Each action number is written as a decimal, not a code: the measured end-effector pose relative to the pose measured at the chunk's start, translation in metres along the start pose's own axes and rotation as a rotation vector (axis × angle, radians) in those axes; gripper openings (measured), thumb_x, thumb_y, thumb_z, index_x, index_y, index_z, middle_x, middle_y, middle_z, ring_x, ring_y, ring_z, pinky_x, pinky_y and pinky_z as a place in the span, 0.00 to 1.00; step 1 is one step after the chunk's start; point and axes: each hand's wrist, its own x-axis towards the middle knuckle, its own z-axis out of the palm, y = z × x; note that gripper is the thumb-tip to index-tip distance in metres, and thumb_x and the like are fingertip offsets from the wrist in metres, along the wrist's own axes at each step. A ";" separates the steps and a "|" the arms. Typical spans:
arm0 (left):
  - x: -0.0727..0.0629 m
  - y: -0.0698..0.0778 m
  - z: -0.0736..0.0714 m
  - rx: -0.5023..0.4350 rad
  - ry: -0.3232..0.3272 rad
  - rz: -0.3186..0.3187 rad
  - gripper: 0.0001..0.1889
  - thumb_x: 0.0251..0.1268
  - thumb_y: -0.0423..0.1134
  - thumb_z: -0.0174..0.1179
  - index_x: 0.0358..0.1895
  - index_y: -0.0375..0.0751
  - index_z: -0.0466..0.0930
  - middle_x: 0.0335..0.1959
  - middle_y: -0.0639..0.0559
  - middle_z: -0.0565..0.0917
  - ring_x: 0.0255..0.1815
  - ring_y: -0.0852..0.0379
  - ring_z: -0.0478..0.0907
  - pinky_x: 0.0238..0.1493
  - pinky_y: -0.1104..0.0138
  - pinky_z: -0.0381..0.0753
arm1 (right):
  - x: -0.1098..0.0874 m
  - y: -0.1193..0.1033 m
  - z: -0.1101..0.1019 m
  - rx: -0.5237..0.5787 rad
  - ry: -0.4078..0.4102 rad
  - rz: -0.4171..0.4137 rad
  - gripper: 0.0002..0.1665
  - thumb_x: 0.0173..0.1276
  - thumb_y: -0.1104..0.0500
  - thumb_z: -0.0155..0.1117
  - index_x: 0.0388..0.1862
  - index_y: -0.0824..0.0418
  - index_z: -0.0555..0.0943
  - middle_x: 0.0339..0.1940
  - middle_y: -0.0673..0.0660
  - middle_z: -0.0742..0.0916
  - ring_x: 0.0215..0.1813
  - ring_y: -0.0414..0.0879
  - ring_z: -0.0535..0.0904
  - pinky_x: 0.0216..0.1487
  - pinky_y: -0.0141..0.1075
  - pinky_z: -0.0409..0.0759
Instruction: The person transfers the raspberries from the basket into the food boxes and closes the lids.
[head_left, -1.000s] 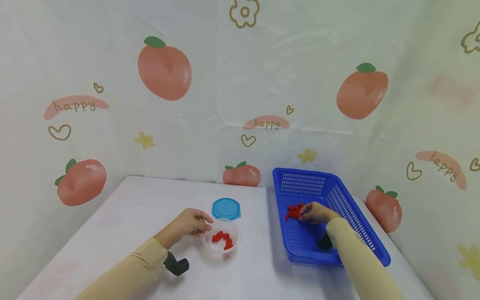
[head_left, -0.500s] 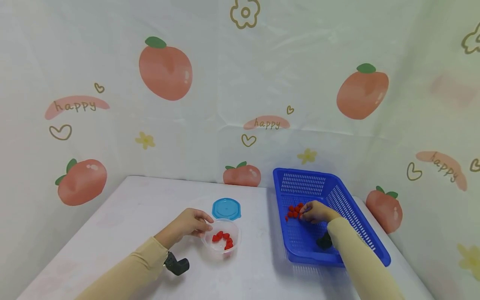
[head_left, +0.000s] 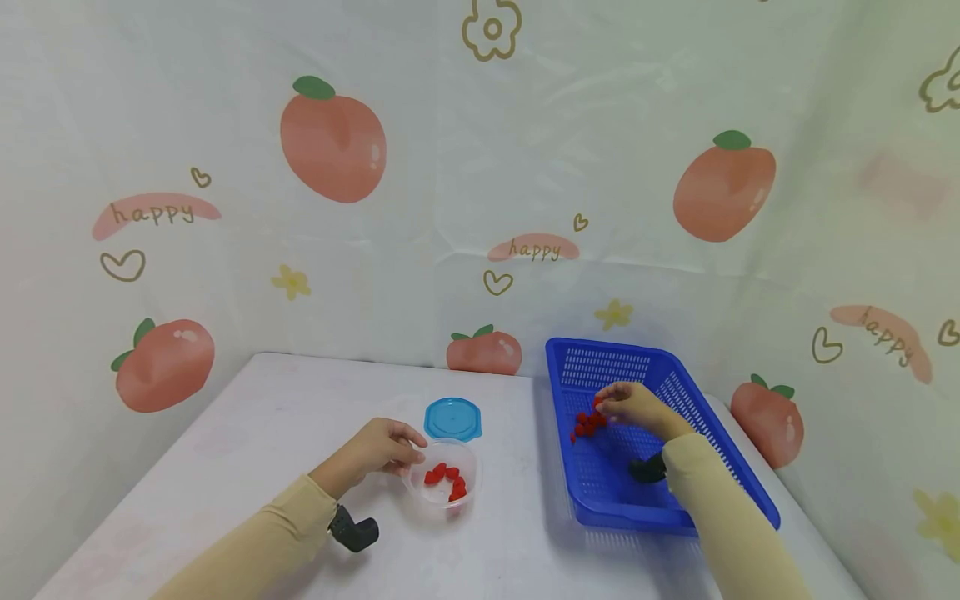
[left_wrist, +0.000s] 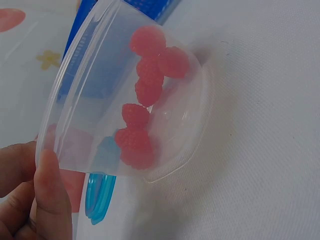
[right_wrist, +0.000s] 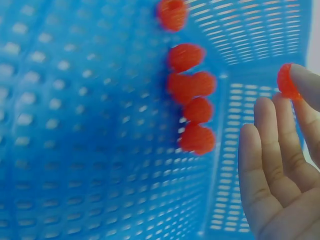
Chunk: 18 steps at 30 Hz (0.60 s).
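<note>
In the head view my left hand [head_left: 375, 452] pinches the rim of a clear round plastic container [head_left: 474, 467], which stands on the table. Its thumb and fingers lie on either side of the rim in the left wrist view. Several raspberries [left_wrist: 150, 67] lie inside the container. My right hand [head_left: 636, 406] is over the blue basket [head_left: 630, 518], pinching one raspberry [right_wrist: 286, 81] between thumb and fingertips. Below it, several more raspberries [right_wrist: 196, 110] lie grouped on the basket floor, near its left side in the head view.
A blue lid [head_left: 453, 418] lies on the white table [head_left: 510, 550] just behind the container. Black wrist devices show at the left sleeve [head_left: 247, 546] and right sleeve [head_left: 727, 508]. A fruit-patterned cloth [head_left: 420, 283] hangs behind the table.
My right hand has risen from the raspberry group and moved slightly toward the back, with one raspberry pinched in its fingers. My left hand and the container have stayed in place.
</note>
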 end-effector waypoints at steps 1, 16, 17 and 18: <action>0.000 0.000 0.000 -0.001 0.000 0.001 0.10 0.55 0.35 0.70 0.41 0.38 0.84 0.25 0.47 0.81 0.19 0.56 0.75 0.27 0.70 0.82 | -0.001 -0.002 -0.001 0.023 0.009 0.001 0.18 0.68 0.60 0.63 0.50 0.72 0.76 0.45 0.63 0.84 0.49 0.56 0.80 0.53 0.47 0.81; 0.002 -0.001 -0.001 -0.001 -0.015 0.001 0.11 0.55 0.35 0.70 0.42 0.38 0.83 0.26 0.47 0.81 0.20 0.56 0.76 0.28 0.70 0.82 | -0.022 -0.043 -0.012 0.281 0.126 -0.135 0.22 0.70 0.58 0.62 0.57 0.68 0.71 0.45 0.47 0.80 0.52 0.42 0.79 0.51 0.26 0.80; 0.001 0.000 -0.001 -0.004 -0.015 0.000 0.11 0.55 0.35 0.70 0.42 0.38 0.83 0.26 0.47 0.81 0.20 0.56 0.76 0.28 0.70 0.82 | -0.024 -0.047 -0.009 0.290 0.133 -0.142 0.21 0.69 0.58 0.62 0.56 0.67 0.71 0.44 0.46 0.81 0.52 0.42 0.79 0.50 0.26 0.80; 0.001 0.000 -0.001 -0.005 -0.015 -0.001 0.11 0.55 0.35 0.70 0.42 0.38 0.83 0.26 0.47 0.81 0.20 0.56 0.75 0.28 0.70 0.82 | -0.026 -0.051 -0.006 0.297 0.139 -0.150 0.20 0.69 0.58 0.63 0.55 0.66 0.72 0.43 0.46 0.81 0.51 0.42 0.79 0.50 0.25 0.80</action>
